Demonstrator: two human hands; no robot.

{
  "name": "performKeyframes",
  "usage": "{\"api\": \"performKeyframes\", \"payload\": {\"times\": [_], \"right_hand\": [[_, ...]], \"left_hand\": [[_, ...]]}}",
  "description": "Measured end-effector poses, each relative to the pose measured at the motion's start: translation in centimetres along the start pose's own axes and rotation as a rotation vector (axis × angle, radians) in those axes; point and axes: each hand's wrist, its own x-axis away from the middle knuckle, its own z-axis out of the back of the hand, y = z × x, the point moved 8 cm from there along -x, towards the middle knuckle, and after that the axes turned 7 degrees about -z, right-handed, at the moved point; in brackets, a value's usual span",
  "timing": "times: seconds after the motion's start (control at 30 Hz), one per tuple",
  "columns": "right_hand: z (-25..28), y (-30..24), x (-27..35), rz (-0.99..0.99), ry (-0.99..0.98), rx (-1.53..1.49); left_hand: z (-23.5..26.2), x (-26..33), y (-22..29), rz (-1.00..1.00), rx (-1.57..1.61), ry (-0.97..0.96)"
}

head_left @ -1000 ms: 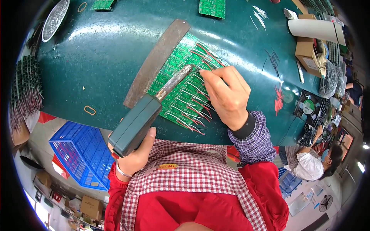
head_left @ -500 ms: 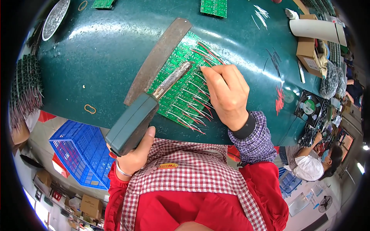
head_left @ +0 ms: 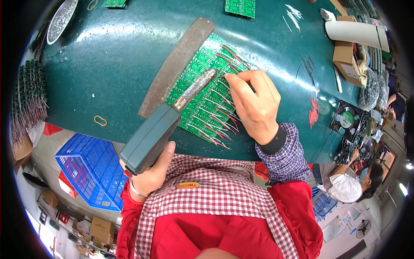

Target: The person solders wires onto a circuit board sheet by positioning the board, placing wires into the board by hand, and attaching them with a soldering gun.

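My left hand (head_left: 152, 176) is wrapped round the dark green soldering gun (head_left: 151, 138). Its worn metal barrel slants up and right over a green circuit board panel (head_left: 189, 93), the tip close to my right fingers. With thumb and forefinger my right hand (head_left: 257, 105) pinches a thin wire (head_left: 222, 76) at the board, just right of the tip; its colour is hard to make out. Red and white wires (head_left: 215, 127) stick out along the panel's right side, several of them below my right hand. A curved, rusty metal bar (head_left: 177, 67) lies along the panel's left edge.
Loose white wires (head_left: 293, 16), black wires (head_left: 306, 64) and red wires (head_left: 313, 113) lie in piles to the right. Beyond them are a fan (head_left: 346, 120) and a cardboard box (head_left: 346, 64). Another board panel (head_left: 240, 7) sits at the far edge. A blue crate (head_left: 90, 168) stands lower left.
The soldering gun has shifted slightly right, its tip nearer my right fingertips. My right hand has barely moved and a dark bit of wire shows at its fingertips.
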Motion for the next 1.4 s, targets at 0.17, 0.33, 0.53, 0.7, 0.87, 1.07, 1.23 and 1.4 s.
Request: {"api": "performKeyframes", "payload": {"times": [0.17, 0.33, 0.53, 0.7, 0.87, 1.07, 1.23, 1.4], "right_hand": [[-0.1, 0.0, 0.0, -0.006, -0.018, -0.005], [-0.1, 0.1, 0.0, -0.011, -0.016, -0.003], [-0.1, 0.1, 0.0, -0.011, -0.024, 0.004], [-0.1, 0.1, 0.0, -0.018, -0.033, 0.009], [0.0, 0.0, -0.1, -0.022, -0.037, 0.008], [0.0, 0.0, -0.1, -0.024, -0.037, 0.016], [0.0, 0.0, 0.0, -0.020, -0.027, 0.021], [0.2, -0.2, -0.1, -0.045, -0.066, 0.010]], "left_hand": [[-0.1, -0.1, 0.5, -0.061, -0.056, -0.024], [-0.3, 0.0, 0.6, -0.123, -0.115, -0.039], [-0.4, -0.1, -0.2, -0.032, -0.021, -0.027], [-0.3, 0.4, -0.1, -0.074, -0.021, -0.028], [0.1, 0.8, -0.4, 0.045, 0.092, 0.032], [0.1, 0.7, 0.0, -0.059, 0.021, 0.035], [0.1, 0.8, 0.0, -0.044, 0.029, 0.029], [0.2, 0.9, 0.0, -0.045, 0.049, 0.045]]}}
